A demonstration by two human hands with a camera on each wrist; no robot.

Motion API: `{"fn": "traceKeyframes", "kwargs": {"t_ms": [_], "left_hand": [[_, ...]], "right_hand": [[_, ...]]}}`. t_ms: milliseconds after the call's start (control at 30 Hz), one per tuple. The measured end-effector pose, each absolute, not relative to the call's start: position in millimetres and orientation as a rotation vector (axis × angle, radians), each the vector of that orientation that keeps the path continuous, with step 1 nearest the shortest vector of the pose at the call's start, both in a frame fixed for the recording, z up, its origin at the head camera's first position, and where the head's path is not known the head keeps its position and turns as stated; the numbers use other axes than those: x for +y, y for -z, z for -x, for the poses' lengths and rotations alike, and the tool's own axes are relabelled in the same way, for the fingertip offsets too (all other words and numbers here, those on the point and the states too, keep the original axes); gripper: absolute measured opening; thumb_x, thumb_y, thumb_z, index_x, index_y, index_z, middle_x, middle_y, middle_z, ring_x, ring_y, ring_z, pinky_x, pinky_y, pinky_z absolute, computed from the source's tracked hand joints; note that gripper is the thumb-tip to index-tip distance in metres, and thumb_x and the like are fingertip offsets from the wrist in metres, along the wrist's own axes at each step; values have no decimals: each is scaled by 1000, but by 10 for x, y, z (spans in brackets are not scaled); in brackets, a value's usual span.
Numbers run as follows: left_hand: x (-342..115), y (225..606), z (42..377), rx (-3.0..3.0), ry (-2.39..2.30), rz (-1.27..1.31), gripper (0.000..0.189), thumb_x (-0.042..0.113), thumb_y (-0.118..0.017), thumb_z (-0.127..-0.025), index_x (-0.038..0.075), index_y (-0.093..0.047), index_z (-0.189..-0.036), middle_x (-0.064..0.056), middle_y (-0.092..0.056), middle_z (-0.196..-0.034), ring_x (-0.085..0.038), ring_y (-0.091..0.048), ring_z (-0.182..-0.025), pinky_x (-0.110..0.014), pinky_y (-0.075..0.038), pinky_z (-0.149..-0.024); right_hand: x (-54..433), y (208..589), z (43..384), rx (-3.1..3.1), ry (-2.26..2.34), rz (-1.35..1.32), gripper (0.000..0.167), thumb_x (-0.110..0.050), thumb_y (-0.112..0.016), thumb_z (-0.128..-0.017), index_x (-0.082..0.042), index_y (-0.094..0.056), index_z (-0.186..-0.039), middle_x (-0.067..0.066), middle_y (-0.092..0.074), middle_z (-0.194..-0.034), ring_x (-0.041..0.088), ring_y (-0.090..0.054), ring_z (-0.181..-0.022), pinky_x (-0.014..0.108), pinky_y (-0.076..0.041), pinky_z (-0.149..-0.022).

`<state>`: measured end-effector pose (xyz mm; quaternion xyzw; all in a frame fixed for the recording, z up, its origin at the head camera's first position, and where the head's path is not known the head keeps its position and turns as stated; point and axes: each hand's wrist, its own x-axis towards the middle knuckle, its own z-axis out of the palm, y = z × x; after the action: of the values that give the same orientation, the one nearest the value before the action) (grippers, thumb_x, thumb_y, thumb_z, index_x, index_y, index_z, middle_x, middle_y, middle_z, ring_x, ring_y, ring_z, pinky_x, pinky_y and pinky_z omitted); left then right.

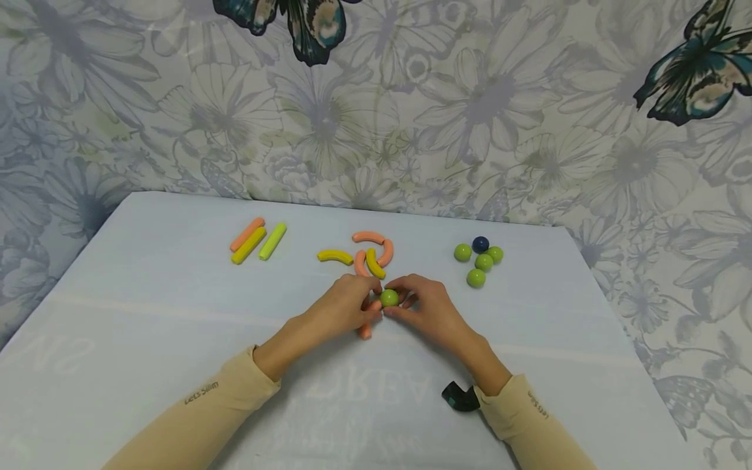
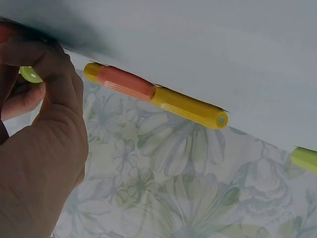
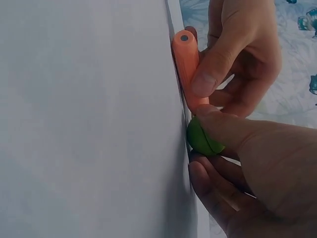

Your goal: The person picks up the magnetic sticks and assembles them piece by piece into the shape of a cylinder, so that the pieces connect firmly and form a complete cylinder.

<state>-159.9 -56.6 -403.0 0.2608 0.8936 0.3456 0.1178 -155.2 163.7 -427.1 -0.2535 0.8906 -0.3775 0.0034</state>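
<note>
My left hand (image 1: 341, 303) pinches an orange rod (image 3: 186, 62) close to the white table; its end, seen in the right wrist view, has a small grey dot in the middle. My right hand (image 1: 436, 307) holds a green ball (image 1: 389, 298) between thumb and fingers, right at the far end of that rod. Just beyond the hands lie curved orange rods (image 1: 368, 237) in an arc. One curved yellow rod (image 1: 335, 256) sits left of the arc, and another yellow rod (image 1: 374, 264) lies inside it. My left fingers hide part of the orange rod.
Straight rods lie at the back left: an orange one (image 1: 247, 234), a yellow one (image 1: 249, 245) and a lime one (image 1: 273, 241). Several green balls (image 1: 463, 252) and a dark blue ball (image 1: 480, 245) group at the back right. A flowered wall (image 1: 376, 130) rises behind the table.
</note>
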Motion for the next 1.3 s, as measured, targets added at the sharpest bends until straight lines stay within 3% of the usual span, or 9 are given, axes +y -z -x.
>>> {"fn": "traceKeyframes", "kwargs": {"t_ms": [233,333,467,933,1067,1200,1300], "left_hand": [[-634,3984,1615,2609,-1028,-809,17,9,-79,-95,3,-68,-107,2,-63,-71,-10,-58,-66,-25,-49,-63],[-684,3956,1639,2627,-1048,-924,10,3,-79,-92,7,-71,-97,3,-66,-76,-12,-60,-73,-27,-50,-69],[-734,3931,1652,2604,-1046,-1124,15,-3,-80,-88,12,-78,-90,1,-69,-88,-15,-62,-77,-27,-51,-73],[-725,3970,1657,2604,-1003,-1219,18,-3,-79,-88,13,-80,-96,-2,-64,-101,-18,-62,-80,-27,-51,-76],[-698,3968,1646,2671,-995,-1318,21,-5,-78,-89,12,-78,-101,-3,-66,-115,-21,-65,-100,-35,-55,-87],[-680,4006,1646,2692,-920,-1431,37,-17,-68,-87,10,-77,-111,-9,-67,-132,-27,-60,-125,-41,-55,-97],[-675,4021,1647,2674,-870,-1453,44,-20,-63,-87,9,-76,-117,-12,-67,-137,-31,-58,-132,-43,-54,-101]], "right_hand": [[1604,4270,1534,2789,1173,805,40,-17,-86,-89,-8,-73,-126,1,-73,-109,17,-70,-91,28,-61,-80],[1596,4265,1529,2786,1177,807,40,-18,-86,-90,-9,-73,-127,1,-73,-109,17,-70,-91,28,-60,-79],[1595,4269,1529,2808,1171,811,40,-16,-86,-89,-8,-73,-126,2,-74,-109,17,-70,-89,28,-61,-79],[1991,4048,1690,2908,1151,757,38,-14,-85,-90,-3,-73,-125,12,-76,-114,23,-72,-97,38,-63,-83],[2314,3896,1767,3030,1090,605,33,-9,-84,-90,-1,-73,-120,14,-76,-113,26,-72,-97,43,-63,-84],[2596,3809,1792,3106,1038,460,29,-6,-83,-90,2,-74,-116,18,-75,-107,31,-72,-95,46,-63,-84],[2732,3781,1801,3121,991,416,28,-7,-83,-90,2,-74,-115,19,-75,-104,31,-72,-94,45,-63,-83]]}}
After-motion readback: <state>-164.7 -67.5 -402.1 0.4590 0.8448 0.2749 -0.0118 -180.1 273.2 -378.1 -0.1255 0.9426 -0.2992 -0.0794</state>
